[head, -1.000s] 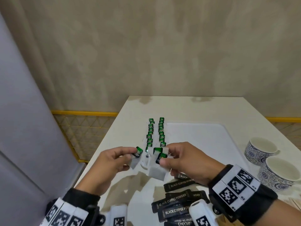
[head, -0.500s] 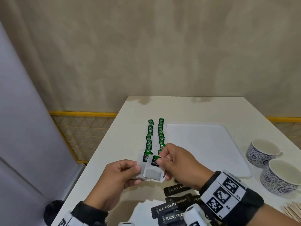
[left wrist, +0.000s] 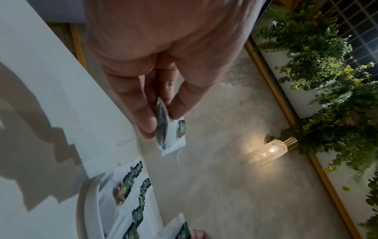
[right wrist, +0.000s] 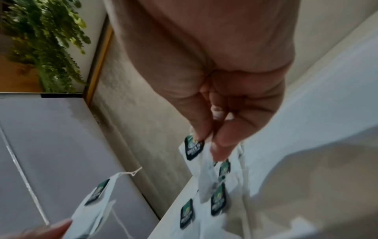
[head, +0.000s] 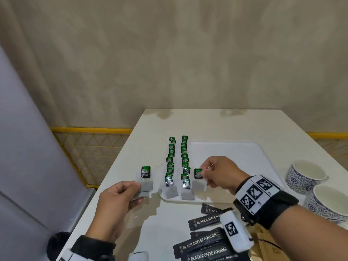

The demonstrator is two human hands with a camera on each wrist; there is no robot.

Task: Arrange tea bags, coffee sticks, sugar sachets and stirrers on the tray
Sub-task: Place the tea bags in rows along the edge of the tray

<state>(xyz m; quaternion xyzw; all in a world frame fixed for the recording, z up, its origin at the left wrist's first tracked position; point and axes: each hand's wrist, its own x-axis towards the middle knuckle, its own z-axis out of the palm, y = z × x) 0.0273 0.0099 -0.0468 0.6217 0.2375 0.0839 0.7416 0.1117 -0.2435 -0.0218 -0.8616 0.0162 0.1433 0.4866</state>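
My left hand pinches a tea bag with a green tag above the table, left of the white tray. In the left wrist view, thumb and fingers of that hand grip the bag. My right hand pinches a second tea bag by its top, low over the tray's near left part; the right wrist view shows this hand pinching that bag. Two rows of tea bags lie along the tray's left side.
Black coffee sticks lie in a loose pile on the table below my right wrist. Two blue-patterned cups stand to the right of the tray. The table's left edge drops off beside my left hand.
My hands were together on two tea bags; they have drawn apart, each with one bag. The left went left off the tray, the right went right over the tray.
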